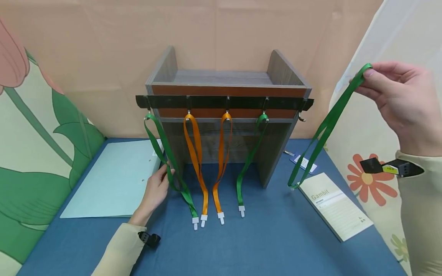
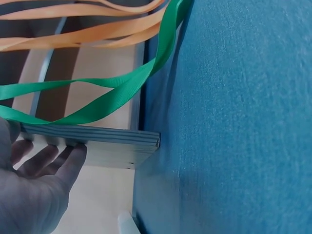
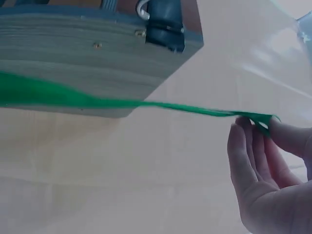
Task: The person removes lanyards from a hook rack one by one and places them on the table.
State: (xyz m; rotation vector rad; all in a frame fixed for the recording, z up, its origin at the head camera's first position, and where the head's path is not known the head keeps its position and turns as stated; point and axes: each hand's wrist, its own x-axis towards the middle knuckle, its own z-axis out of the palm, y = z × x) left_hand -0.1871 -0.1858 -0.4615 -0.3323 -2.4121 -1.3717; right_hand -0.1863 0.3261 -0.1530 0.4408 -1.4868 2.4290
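Okay, green lanyard [image 1: 340, 103] up at right, beside the wooden shelf unit [image 1: 281, 145], pinched near its top between right hand [image 1: 400, 88] thumb and fingers. Its strap hangs slanting down; lower end by the notebook [image 1: 336, 207], clip there too faint to make out. Strap crosses in front of a blue badge [image 1: 304, 163], hiding part of it. Left hand [image 1: 155, 191]: fingertips against the shelf unit's side panel, near the left green lanyard [image 1: 164, 142]; thumb cut off in the left wrist view, can't tell if it grips. Black hook rail [image 1: 207, 101] carries that one, two orange lanyards [image 1: 196, 153] and another green lanyard [image 1: 246, 166]. Pale folder [image 1: 107, 180] on desk [image 1: 259, 245], far left, edge partly covered.
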